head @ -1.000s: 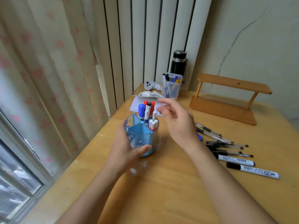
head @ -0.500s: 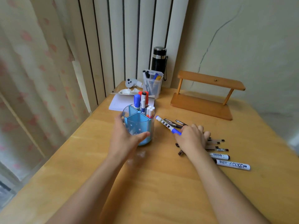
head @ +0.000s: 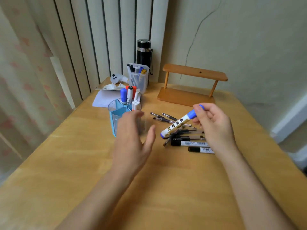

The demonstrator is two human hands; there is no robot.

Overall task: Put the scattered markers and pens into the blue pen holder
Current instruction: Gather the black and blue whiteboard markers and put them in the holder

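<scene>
Single head-worn wide-angle view — looks forward and down, close over wooden table (head: pixel 166 188), toward wall corner.

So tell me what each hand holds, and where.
Right hand: white marker with blue cap, pinched at the capped end. Left hand: open, nothing held.

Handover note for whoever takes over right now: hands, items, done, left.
Right hand: shut on the blue-capped marker, pinched at the cap end, lifted and tilted above the pile.
Left hand: open, empty, blurred, beside and in front of the blue pen holder.
Done: several markers stand upright in the holder.
Left: the held marker, two black-capped markers and a cluster of thin pens on the table, right of the holder.
</scene>
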